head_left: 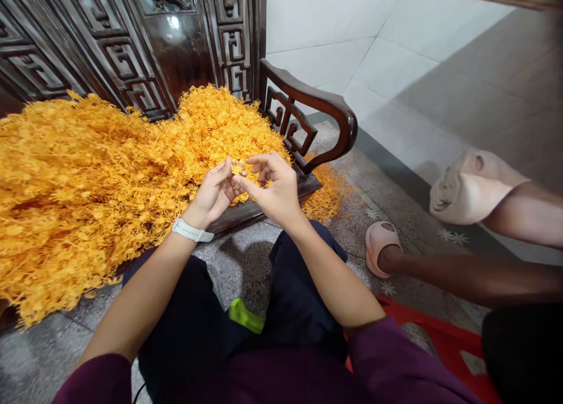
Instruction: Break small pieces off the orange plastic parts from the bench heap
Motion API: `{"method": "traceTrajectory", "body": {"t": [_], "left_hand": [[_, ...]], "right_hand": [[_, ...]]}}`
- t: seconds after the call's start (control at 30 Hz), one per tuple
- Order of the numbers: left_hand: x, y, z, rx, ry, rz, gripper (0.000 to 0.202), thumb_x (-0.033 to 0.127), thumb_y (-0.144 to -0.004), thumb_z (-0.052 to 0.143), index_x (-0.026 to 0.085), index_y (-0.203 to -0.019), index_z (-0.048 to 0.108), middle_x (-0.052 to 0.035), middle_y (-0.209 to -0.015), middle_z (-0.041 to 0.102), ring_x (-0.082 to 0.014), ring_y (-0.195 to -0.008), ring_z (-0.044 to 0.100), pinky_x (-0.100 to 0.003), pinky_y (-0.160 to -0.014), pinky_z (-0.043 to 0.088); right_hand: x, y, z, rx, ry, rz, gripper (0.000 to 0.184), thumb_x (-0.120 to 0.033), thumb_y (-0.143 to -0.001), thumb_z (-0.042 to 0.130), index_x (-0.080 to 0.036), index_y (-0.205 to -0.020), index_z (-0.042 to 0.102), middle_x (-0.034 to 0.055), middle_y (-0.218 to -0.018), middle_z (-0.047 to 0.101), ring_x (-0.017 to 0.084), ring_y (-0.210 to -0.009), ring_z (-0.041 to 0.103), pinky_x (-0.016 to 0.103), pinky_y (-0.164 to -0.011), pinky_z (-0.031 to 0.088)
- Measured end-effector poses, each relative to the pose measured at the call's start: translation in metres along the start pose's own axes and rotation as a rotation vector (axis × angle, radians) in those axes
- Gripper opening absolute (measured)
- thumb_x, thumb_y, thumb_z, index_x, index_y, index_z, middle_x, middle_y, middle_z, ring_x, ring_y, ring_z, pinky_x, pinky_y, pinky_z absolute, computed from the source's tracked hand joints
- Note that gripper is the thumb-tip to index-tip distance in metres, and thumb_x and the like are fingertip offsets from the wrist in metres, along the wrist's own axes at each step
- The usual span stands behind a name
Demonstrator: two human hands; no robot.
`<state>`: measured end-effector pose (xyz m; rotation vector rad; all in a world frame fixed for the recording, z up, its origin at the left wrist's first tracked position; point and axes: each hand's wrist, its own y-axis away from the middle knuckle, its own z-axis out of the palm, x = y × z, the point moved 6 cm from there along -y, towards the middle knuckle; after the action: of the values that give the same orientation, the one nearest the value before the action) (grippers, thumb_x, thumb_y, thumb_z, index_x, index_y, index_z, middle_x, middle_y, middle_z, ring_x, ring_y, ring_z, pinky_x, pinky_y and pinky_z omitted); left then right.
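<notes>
Floor: we sit low over a floor [246, 263] of grey speckled stone, smooth and polished, with small pale star shapes [453, 236] scattered on it to the right.
Lap: our dark trousers [290, 298] and purple sleeves fill the near edge; a bright green bit [244, 316] lies between the knees, and a red plastic stool [444, 339] shows at the right.
Neighbour: another person's bare legs reach in from the right, with a pink rubber slipper [380, 245] on the near foot and another [466, 187] raised above it.
Left hand: our left hand [215, 190], a white watch [191, 230] at the wrist, has its fingers curled, thumb and fingertips pinching a small yellow piece [238, 169].
Right hand: our right hand [272, 184] meets the left one, fingers half bent, thumb and forefinger gripping the same piece from the other side.
Piece: it is held up between both hands, just in front of the heap and above the bench edge.
Heap: a big heap [88, 187] of orange-yellow plastic sprigs, thin, spiky and tangled, covers the bench and spills onto the floor at its right end.
Bench: a dark carved wooden bench [308, 116], glossy, with fretwork back and a curved armrest.
Wall: pale large tiles [396, 52], smooth and plain, behind.
</notes>
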<state>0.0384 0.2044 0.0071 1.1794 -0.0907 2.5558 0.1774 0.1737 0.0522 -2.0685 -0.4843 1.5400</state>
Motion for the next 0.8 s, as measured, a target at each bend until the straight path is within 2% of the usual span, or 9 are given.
{"method": "traceTrajectory", "body": {"t": [0.1, 0.23, 0.4, 0.53, 0.63, 0.8], "left_hand": [[0.0011, 0.0006, 0.0002, 0.037, 0.0, -0.014, 0.025, 0.037, -0.092, 0.08, 0.015, -0.09, 0.068, -0.0015, -0.083, 0.07, -0.0077, -0.063, 0.063, -0.018, -0.063, 0.056], [0.0013, -0.0004, 0.0006, 0.014, 0.005, -0.013, 0.023, 0.035, -0.093, 0.079, 0.015, -0.087, 0.068, -0.0012, -0.081, 0.068, -0.0079, -0.064, 0.064, -0.019, -0.066, 0.057], [0.0005, -0.0009, -0.001, -0.019, 0.025, -0.002, 0.025, 0.031, -0.086, 0.087, 0.015, -0.083, 0.068, 0.0003, -0.074, 0.064, -0.0075, -0.061, 0.061, -0.019, -0.062, 0.054], [0.0013, -0.0008, -0.0046, 0.011, 0.022, 0.005, 0.025, 0.027, -0.083, 0.088, 0.016, -0.078, 0.066, 0.0013, -0.071, 0.062, -0.0075, -0.06, 0.06, -0.019, -0.064, 0.055], [0.0023, -0.0006, -0.004, 0.012, 0.016, 0.0, 0.023, 0.024, -0.083, 0.088, 0.016, -0.078, 0.067, 0.0012, -0.073, 0.063, -0.0078, -0.061, 0.061, -0.02, -0.066, 0.057], [0.004, 0.001, 0.0013, -0.031, 0.034, -0.02, 0.025, 0.021, -0.078, 0.092, 0.013, -0.077, 0.069, 0.0009, -0.071, 0.064, -0.006, -0.06, 0.06, -0.016, -0.062, 0.054]], "right_hand": [[0.0011, 0.0, 0.0006, -0.009, 0.011, -0.012, 0.032, -0.035, -0.084, 0.084, -0.023, -0.111, 0.072, 0.0005, -0.093, 0.063, 0.012, -0.068, 0.052, 0.03, -0.065, 0.048], [0.0001, -0.0006, 0.0008, -0.019, 0.021, -0.044, 0.03, -0.039, -0.087, 0.083, -0.025, -0.113, 0.077, 0.0011, -0.092, 0.063, 0.012, -0.069, 0.052, 0.031, -0.066, 0.05], [0.0005, 0.0001, -0.0004, 0.002, -0.033, -0.061, 0.026, -0.038, -0.087, 0.084, -0.03, -0.112, 0.081, 0.0002, -0.091, 0.059, 0.013, -0.072, 0.053, 0.031, -0.065, 0.049], [0.0029, 0.0012, -0.0002, 0.003, -0.03, -0.064, 0.027, -0.04, -0.087, 0.084, -0.033, -0.113, 0.081, 0.0003, -0.091, 0.059, 0.014, -0.074, 0.053, 0.033, -0.069, 0.051], [0.0032, 0.0012, 0.0002, -0.01, -0.012, -0.065, 0.027, -0.043, -0.088, 0.083, -0.033, -0.113, 0.082, 0.001, -0.092, 0.06, 0.015, -0.076, 0.053, 0.034, -0.074, 0.052], [0.0016, 0.0004, 0.001, -0.03, -0.009, -0.085, 0.029, -0.046, -0.086, 0.084, -0.032, -0.111, 0.083, 0.0012, -0.091, 0.06, 0.015, -0.077, 0.054, 0.034, -0.072, 0.051]]}}
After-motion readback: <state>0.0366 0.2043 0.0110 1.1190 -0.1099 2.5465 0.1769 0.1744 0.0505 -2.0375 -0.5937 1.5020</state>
